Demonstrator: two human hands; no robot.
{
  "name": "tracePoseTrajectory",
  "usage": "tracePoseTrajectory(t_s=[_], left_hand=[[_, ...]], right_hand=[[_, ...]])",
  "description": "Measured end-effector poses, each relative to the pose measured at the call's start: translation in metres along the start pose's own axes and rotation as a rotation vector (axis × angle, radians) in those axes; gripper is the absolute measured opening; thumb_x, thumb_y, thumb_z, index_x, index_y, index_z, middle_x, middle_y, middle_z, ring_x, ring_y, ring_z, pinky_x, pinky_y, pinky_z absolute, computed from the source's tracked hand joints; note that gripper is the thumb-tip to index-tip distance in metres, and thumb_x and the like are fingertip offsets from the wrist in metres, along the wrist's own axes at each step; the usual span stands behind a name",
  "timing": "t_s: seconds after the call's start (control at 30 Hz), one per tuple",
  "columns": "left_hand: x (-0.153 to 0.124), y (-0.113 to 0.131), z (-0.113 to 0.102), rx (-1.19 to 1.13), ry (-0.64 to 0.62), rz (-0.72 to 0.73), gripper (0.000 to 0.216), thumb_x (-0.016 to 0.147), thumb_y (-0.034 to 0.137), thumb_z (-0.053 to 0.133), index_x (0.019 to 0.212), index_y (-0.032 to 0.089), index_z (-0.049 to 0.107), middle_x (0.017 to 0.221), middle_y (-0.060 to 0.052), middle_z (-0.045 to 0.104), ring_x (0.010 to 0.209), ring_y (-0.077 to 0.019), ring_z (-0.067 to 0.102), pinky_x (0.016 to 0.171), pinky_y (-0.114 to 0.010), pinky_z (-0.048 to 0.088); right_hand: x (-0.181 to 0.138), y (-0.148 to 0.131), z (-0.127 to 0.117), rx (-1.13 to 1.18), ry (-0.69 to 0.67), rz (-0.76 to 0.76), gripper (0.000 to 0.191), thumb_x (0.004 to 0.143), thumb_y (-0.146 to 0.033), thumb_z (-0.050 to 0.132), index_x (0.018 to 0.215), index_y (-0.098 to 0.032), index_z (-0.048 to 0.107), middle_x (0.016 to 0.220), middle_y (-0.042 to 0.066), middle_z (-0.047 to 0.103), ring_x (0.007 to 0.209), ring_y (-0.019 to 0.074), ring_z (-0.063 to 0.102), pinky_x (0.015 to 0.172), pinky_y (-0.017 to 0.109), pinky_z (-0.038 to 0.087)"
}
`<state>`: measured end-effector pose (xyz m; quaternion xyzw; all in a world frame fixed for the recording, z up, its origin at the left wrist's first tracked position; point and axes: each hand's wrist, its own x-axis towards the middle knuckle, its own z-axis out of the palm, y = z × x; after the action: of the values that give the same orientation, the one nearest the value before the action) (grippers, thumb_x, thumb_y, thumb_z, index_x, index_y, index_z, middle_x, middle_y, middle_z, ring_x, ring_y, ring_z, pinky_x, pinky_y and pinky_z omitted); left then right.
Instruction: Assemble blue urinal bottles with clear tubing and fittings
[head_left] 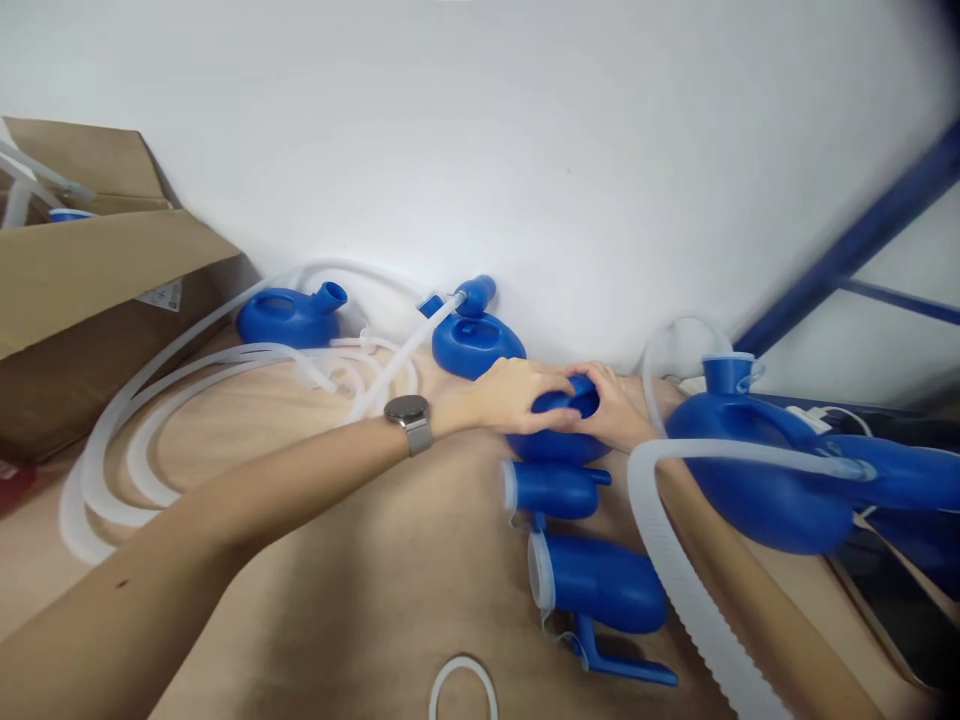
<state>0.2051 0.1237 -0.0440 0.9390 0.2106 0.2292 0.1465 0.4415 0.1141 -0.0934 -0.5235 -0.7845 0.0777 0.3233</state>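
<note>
At the middle of the table, both my hands are closed on a blue plastic urinal bottle (559,447), partly hidden behind my fingers. My left hand (521,393), with a watch on the wrist, curls round its upper part from the left. From the right, my right hand (611,408) grips the same part, and the fingers of both hands nearly meet. Just behind stands another blue bottle (476,345) with a spouted piece and a clear hose. Nearer to me lie a small blue capped urinal (555,490) and a larger one (600,580) with a handle.
Coiled translucent hose (112,500) and a blue bottle (289,318) lie on the left, beside an open cardboard box (112,270). At right stand a large blue bottle (757,470) and a corrugated hose (675,560). A white ring (463,662) lies in front; a dark flat device (900,600) sits at right.
</note>
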Motion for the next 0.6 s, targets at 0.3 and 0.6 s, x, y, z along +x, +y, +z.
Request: tracePoseTrajectory(t_s=[0.3, 0.6], left_hand=[[0.014, 0.015, 0.020, -0.118, 0.254, -0.695, 0.048, 0.107, 0.048, 0.033, 0.119, 0.018, 0.068, 0.130, -0.019, 0.070, 0.121, -0.0340, 0.065, 0.098, -0.048, 0.052], [-0.101, -0.001, -0.122, 0.237, 0.355, -0.753, 0.041, 0.104, 0.045, 0.041, 0.127, 0.023, 0.067, 0.100, -0.010, 0.077, 0.096, -0.0319, 0.073, 0.089, -0.044, 0.055]], right_hand=[[0.001, 0.012, 0.007, -0.047, 0.031, -0.007, 0.070, 0.068, -0.079, 0.076, 0.115, -0.028, 0.064, 0.120, 0.010, 0.066, 0.121, 0.0387, 0.060, 0.109, 0.058, 0.048], [0.001, 0.000, 0.006, -0.145, -0.015, 0.092, 0.073, 0.073, -0.080, 0.072, 0.128, -0.033, 0.068, 0.119, 0.011, 0.063, 0.122, 0.0412, 0.059, 0.106, 0.060, 0.049]])
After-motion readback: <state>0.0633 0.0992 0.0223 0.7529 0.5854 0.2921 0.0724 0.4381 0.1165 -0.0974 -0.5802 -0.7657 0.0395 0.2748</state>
